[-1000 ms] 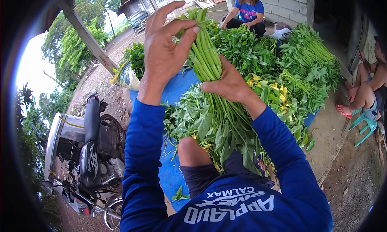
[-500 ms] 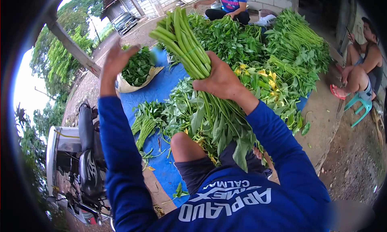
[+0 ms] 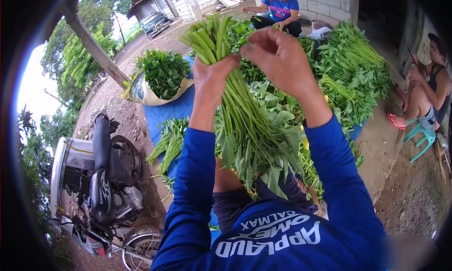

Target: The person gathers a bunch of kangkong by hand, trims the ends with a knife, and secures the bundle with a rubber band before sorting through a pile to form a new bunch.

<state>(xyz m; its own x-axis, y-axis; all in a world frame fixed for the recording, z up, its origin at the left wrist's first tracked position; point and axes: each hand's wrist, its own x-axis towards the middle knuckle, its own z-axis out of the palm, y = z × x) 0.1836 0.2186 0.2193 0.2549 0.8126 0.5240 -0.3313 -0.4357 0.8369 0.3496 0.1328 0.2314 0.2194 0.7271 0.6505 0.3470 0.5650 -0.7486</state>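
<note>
A bunch of water spinach (image 3: pixel 242 111) is held up in front of me, cut stem ends at the top and leaves hanging down. My left hand (image 3: pixel 210 78) wraps around the stems just below the cut ends. Right beside it, to the right of the stem tops, my right hand (image 3: pixel 285 59) is raised with curved fingers; a gap shows between thumb and fingers, and I see nothing in it. Beneath the bunch, more loose greens (image 3: pixel 287 99) lie around my knees, partly hidden by it.
A blue sheet (image 3: pixel 157 112) lies under the greens. A sack of leaves (image 3: pixel 162 75) stands at the left, and stacked bundles (image 3: pixel 351 64) at the right. A motorcycle (image 3: pixel 106 191) is parked at left. One person (image 3: pixel 282 10) sits behind the greens, another (image 3: pixel 431 83) on a green stool (image 3: pixel 420 138).
My left hand has come from the left, where it was raised and empty, onto the stems. My right hand has let go of them and moved up and right.
</note>
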